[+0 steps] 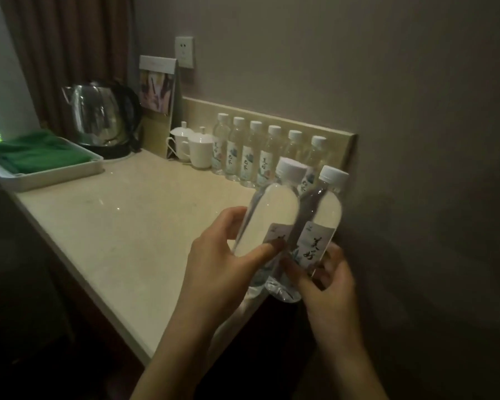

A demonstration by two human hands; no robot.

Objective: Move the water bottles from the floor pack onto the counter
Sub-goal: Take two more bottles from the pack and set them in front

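Six clear plastic water bottles with white caps (267, 153) already stand in a row against the backsplash of the pale stone desk (133, 215), beyond the fingers. Two more such bottles (289, 226) are held tilted above the desk's near edge, the left hand (223, 264) and right hand (326, 281) each with fingers (260, 252) clamped around one. The floor pack is out of view, so what remains cannot be told.

Steel kettle (100, 116) with black handle on dark base, back left. Beside it, white tray (70, 171) holding folded green cloth (35, 153). Two white lidded cups (192, 148) touching each other, near upright card stand (159, 108) with printed picture. White wall socket (184, 51) above stand. Brown curtain (67, 44) behind kettle. Beige backsplash strip (272, 121) along grey wall.
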